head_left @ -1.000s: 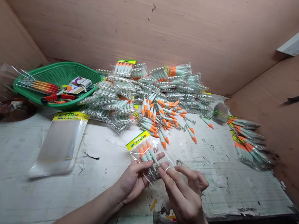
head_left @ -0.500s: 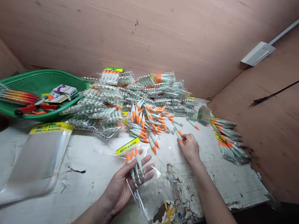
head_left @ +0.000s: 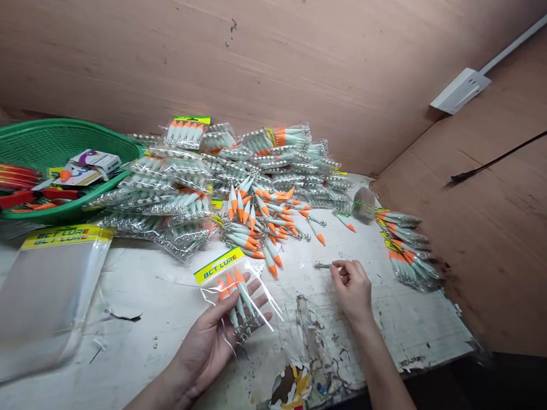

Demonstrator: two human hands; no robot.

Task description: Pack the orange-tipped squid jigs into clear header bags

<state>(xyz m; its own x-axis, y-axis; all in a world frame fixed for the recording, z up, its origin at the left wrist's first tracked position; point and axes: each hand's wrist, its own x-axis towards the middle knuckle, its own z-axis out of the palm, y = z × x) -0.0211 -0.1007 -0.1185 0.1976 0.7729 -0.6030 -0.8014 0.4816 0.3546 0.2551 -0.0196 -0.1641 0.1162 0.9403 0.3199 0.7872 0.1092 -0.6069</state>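
In my left hand (head_left: 210, 339) lies a clear plastic bag (head_left: 219, 265) with a yellow BCT LURE header, held under the thumb. A few white fishing lures with orange tips (head_left: 243, 289) show at the same hand, hooks toward my wrist; whether they are inside the bag is hard to tell. My right hand (head_left: 352, 291) is closed in a pinch on a single fishing lure (head_left: 323, 266), its hooked end pointing left and its body mostly hidden by the fingers. Beyond both hands spreads a loose heap of the same lures (head_left: 252, 228).
Bagged lures (head_left: 171, 178) are piled along the back wall. At the left stand a green basket (head_left: 71, 132) with red-handled pliers (head_left: 13, 200) and a stack of flat bags (head_left: 43, 294). More bundled lures (head_left: 407, 247) lie at the right edge. Peeling patches mark the table (head_left: 147, 359).
My right hand has drawn a lure away from the heap, toward me. The bag in my left hand has shifted, its loose end now drawn up nearer the fingers. The view has turned slightly right.
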